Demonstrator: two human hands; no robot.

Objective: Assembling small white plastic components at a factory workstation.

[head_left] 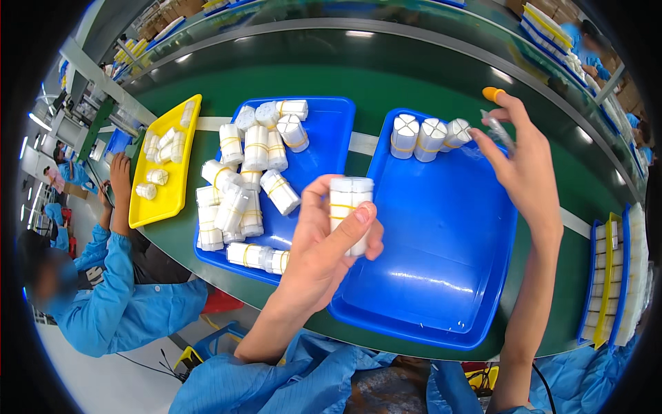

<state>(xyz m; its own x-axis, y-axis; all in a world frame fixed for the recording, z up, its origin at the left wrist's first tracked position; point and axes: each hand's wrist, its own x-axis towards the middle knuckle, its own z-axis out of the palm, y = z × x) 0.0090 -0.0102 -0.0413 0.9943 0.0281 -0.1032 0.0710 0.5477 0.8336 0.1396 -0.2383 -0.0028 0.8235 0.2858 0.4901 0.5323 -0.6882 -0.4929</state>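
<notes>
My left hand (310, 259) is wrapped round a bundle of white cylinders (341, 207) bound with a yellow rubber band, held upright between the two blue trays. Between the thumb and fingers of my right hand (529, 165) is a crumpled piece of clear plastic film (499, 131); an orange finger cot (492, 94) covers one fingertip. That hand is over the far right corner of the right blue tray (427, 241), where three banded bundles (431, 141) stand in a row. Many similar bundles (256, 148) lie or stand in the left blue tray (331, 131).
A yellow tray (176, 196) with small white bundles sits at the far left, near a co-worker in a blue smock (138, 303). Stacked blue and yellow trays (607, 283) stand at the right. A metal-edged rail (386, 29) runs behind the green work surface (414, 79).
</notes>
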